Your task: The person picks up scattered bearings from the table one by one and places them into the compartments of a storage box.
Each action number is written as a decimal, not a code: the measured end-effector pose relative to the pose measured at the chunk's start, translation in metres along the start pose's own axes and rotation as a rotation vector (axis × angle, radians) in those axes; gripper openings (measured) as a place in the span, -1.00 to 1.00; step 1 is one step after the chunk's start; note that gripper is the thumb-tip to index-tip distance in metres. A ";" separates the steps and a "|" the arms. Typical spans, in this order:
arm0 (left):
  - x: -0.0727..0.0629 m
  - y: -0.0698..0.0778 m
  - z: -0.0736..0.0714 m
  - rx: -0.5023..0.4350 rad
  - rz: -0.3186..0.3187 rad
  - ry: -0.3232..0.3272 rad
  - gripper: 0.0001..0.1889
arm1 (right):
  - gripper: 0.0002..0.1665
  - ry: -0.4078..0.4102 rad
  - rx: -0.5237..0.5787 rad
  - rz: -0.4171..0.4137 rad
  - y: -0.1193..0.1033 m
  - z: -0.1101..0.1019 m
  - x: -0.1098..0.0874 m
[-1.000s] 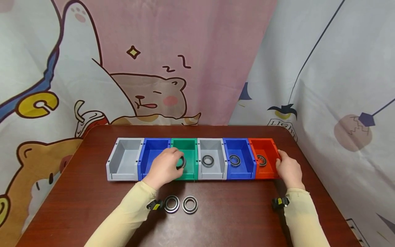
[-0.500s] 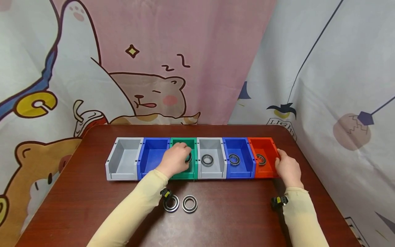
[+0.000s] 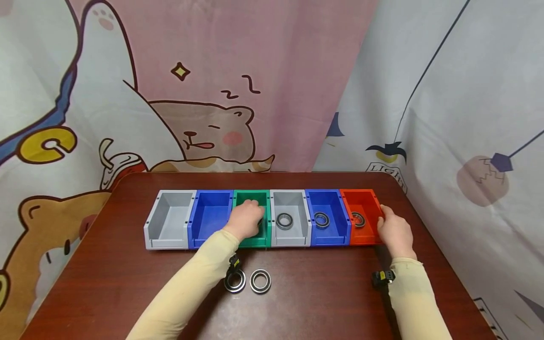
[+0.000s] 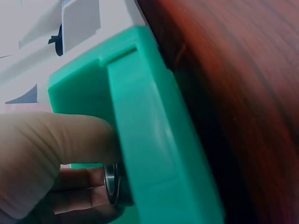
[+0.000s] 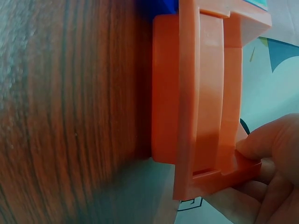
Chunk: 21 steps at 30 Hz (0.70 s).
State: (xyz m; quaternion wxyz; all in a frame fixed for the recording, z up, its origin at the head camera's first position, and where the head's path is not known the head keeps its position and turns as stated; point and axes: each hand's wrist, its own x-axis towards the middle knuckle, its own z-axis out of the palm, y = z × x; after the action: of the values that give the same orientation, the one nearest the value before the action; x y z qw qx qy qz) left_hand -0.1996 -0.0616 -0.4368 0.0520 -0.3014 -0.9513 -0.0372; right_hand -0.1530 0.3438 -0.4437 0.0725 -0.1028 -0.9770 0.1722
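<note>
My left hand (image 3: 246,220) reaches down into the green bin (image 3: 264,240). In the left wrist view its thumb and fingers pinch a ball bearing (image 4: 111,184) low behind the bin's front lip; the hand mostly covers that bearing in the head view. At the row's right end, my right hand (image 3: 396,233) grips the side wall of the red bin (image 3: 369,200), thumb inside and fingers outside. One bearing (image 3: 358,219) lies in the red bin. Two more bearings, a left one (image 3: 234,281) partly behind the left wrist camera and a right one (image 3: 260,281), lie on the table.
The bins stand joined in one row on the brown table (image 3: 314,293). A bearing (image 3: 284,221) lies in the right grey bin (image 3: 291,200) and another bearing (image 3: 321,220) in the right blue bin (image 3: 325,198). Further left are another blue bin (image 3: 211,212) and grey bin (image 3: 173,217).
My left hand has moved right and deeper into the green bin with the bearing, which is now mostly hidden in the head view. The right hand keeps its grip on the red bin.
</note>
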 end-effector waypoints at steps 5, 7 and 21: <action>-0.001 -0.002 0.005 0.006 -0.016 -0.038 -0.87 | -0.44 -0.012 -0.002 0.011 -0.001 0.000 0.000; -0.001 -0.002 0.007 0.010 -0.018 -0.049 -0.87 | -0.44 -0.014 -0.002 0.007 -0.001 0.000 0.001; 0.000 0.000 0.017 0.076 -0.008 -0.061 -0.88 | -0.43 -0.016 0.002 0.017 0.001 0.001 0.002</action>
State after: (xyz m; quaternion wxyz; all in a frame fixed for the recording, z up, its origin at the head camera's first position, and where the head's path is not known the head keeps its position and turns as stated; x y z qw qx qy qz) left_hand -0.2005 -0.0600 -0.4532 0.0343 -0.2965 -0.9544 0.0080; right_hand -0.1553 0.3445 -0.4451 0.0635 -0.1099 -0.9764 0.1745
